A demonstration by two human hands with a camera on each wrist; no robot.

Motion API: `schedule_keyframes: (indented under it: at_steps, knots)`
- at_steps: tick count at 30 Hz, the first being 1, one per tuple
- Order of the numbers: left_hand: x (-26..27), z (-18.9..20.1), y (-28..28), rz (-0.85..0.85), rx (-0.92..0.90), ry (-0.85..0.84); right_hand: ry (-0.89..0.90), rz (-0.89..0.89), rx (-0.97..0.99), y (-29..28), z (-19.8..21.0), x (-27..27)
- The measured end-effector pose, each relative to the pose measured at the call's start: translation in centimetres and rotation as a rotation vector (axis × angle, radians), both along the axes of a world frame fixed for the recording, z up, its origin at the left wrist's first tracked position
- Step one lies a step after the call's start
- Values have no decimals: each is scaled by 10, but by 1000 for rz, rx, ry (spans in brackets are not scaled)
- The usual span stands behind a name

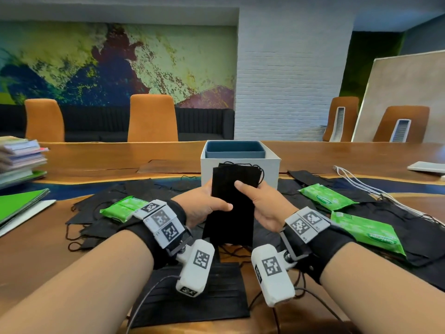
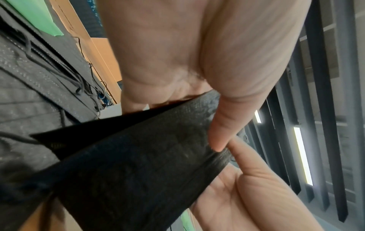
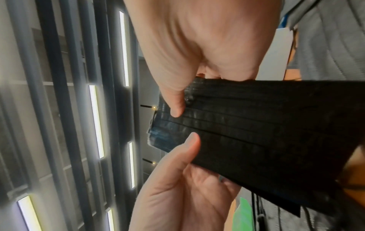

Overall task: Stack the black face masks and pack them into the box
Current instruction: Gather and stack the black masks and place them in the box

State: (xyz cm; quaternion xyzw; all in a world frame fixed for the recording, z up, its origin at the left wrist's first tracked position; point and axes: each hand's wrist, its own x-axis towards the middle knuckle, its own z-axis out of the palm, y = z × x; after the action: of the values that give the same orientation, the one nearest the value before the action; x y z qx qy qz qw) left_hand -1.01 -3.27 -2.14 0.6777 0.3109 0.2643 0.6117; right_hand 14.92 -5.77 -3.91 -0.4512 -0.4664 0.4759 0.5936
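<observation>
Head view showed both hands raised just above the surface [image 1: 313, 155], holding a stack of black face masks [image 1: 232, 203] between them, long side running near to far. The left hand [image 1: 204, 204] gripped the stack's left edge, thumb across the top; the right hand [image 1: 262, 206] pinched the right edge, thumb pressed on the upper face. The stack's far end overlapped the front wall of the white box [image 1: 269, 169], which stood just beyond the hands with a blue tray [image 1: 234, 150] inside — the masks were not in it.

More loose black masks [image 1: 397, 222] lay spread over the surface on both sides and under the wrists, one flat mask [image 1: 192, 300] nearest the person. Green wipe packs [image 1: 325, 196] rested on the masks, one at left and two at right. A pile of books [image 1: 20, 160] sat far left.

In the left wrist view the thumb [image 2: 223, 125] lay on the dark pleated fabric [image 2: 138, 164], the other hand's thumb touching its tip. The right wrist view showed the same grip — thumb [image 3: 175, 103] on the stack's pleats [image 3: 266, 125].
</observation>
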Motion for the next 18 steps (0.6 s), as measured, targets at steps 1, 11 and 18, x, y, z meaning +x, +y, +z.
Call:
schedule_keyframes:
  at_steps: [1, 11, 18]
  knots:
    - [1, -2, 0, 1, -3, 13, 10, 1, -20, 0, -2, -1]
    - [2, -1, -4, 194, -33, 20, -4, 8, -92, 1, 11, -15]
    - [-30, 7, -7, 380, -18, -233, -332, -22, -121, -14, 6, 4]
